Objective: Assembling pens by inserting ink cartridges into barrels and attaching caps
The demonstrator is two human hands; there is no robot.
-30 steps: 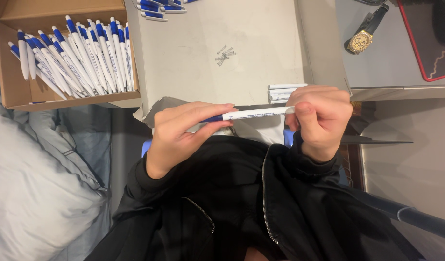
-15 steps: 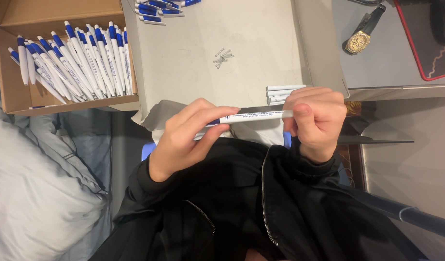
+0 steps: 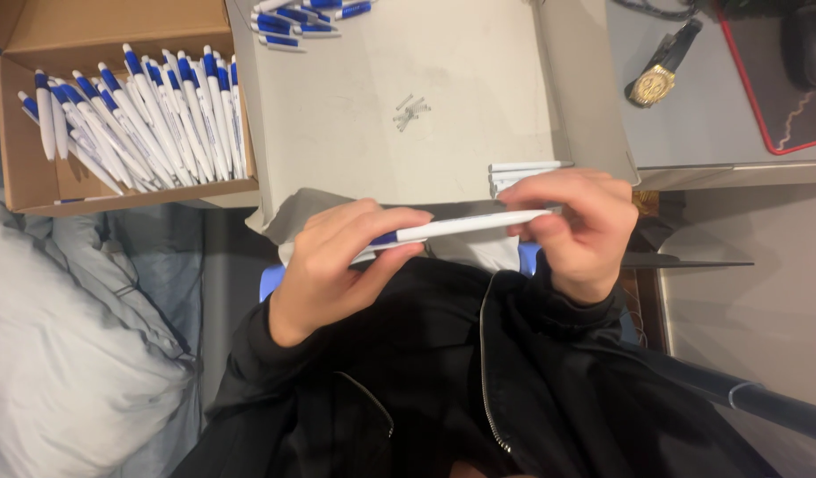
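Note:
Both my hands hold one white pen with a blue section (image 3: pixel 461 226), level and close to my chest. My left hand (image 3: pixel 337 261) pinches the blue end between thumb and fingers. My right hand (image 3: pixel 580 226) grips the white end with its fingertips. Just beyond the hands lies a pale cardboard sheet (image 3: pixel 363 150) with a small heap of metal springs (image 3: pixel 410 111) and a few white pen barrels (image 3: pixel 523 173) at its near edge.
A brown cardboard box (image 3: pixel 27 186) at the left holds several white-and-blue pens (image 3: pixel 151 115). More pens (image 3: pixel 306 18) lie at the top. A gold wristwatch (image 3: pixel 660 75) rests on the grey desk beside a red-edged mat (image 3: pixel 780 97). A grey pillow (image 3: pixel 62 354) lies at the lower left.
Both hands keep the pen; they have shifted slightly, the left thumb and fingers sliding along the blue end. The view has barely moved.

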